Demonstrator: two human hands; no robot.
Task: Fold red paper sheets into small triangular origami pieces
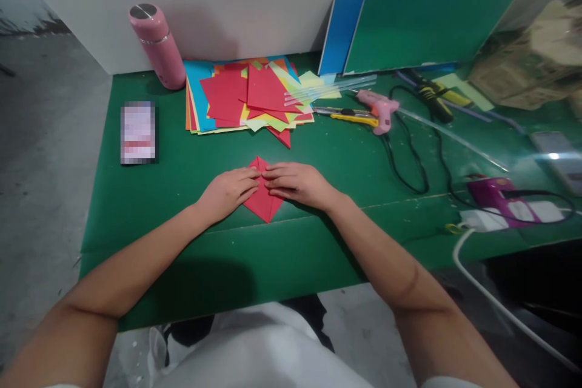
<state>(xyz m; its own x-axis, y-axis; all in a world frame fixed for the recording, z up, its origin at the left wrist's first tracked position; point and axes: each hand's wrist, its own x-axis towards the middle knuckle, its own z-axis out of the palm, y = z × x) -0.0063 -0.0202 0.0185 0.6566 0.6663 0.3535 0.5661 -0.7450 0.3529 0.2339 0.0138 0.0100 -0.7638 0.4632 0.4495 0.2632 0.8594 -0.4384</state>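
Observation:
A folded piece of red paper point(264, 205), diamond-shaped with a crease down its middle, lies on the green table in front of me. My left hand point(228, 190) has its fingers closed together on the paper's left flap. From the other side, my right hand point(297, 183) grips the right flap, and its fingertips almost meet those of the left near the upper centre. Both hands cover the paper's side corners, while its top and bottom points show.
Behind the paper sits a stack of coloured paper point(222, 97). A pink bottle point(159, 48) stands at the back left, near a blurred-out rectangular item point(137, 133). To the right are a utility knife point(352, 116), a pink glue gun point(379, 110), cables and a purple-and-white power strip point(498, 203).

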